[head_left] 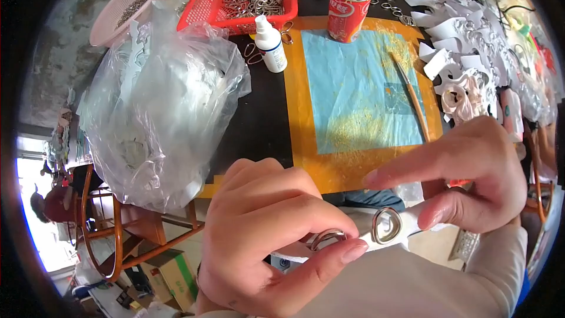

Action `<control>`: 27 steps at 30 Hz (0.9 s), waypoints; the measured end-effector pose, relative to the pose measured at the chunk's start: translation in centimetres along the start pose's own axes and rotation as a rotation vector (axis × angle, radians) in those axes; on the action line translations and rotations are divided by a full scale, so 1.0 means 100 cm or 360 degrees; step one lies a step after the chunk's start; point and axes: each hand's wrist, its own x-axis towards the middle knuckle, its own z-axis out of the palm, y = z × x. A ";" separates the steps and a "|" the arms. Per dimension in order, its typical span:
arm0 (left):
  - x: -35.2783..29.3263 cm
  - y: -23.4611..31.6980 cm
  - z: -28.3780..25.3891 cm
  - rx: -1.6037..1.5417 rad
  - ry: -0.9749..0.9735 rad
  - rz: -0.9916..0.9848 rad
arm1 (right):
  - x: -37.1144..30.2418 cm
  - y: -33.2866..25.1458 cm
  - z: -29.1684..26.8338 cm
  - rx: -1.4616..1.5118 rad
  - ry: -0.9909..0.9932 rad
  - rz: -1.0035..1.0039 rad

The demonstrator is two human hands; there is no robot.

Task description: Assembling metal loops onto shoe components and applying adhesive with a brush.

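Left hand pinches 1 metal ring against a white strip, held in the air near the desk edge. Right hand grips the strip beside a 2nd ring. Risk: thumb pressure slips, ring shifts off the strip or drops.

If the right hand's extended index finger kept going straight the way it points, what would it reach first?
Probably the left hand: the right hand points its finger leftward above the white paper strip with metal rings, though depth is unclear.

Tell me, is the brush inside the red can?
No, the brush lies flat on the blue sheet, apart from the red can.
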 end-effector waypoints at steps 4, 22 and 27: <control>0.018 -0.008 0.007 -0.0065 -0.0103 0.0119 | -0.004 -0.011 -0.004 -0.0075 -0.0095 0.0504; 0.024 -0.005 0.007 -0.0239 -0.0204 0.0064 | -0.001 -0.014 0.005 -0.0237 0.0093 0.0273; 0.023 -0.007 0.015 -0.0157 -0.0093 0.0122 | -0.001 -0.017 0.003 -0.0153 0.0063 0.0251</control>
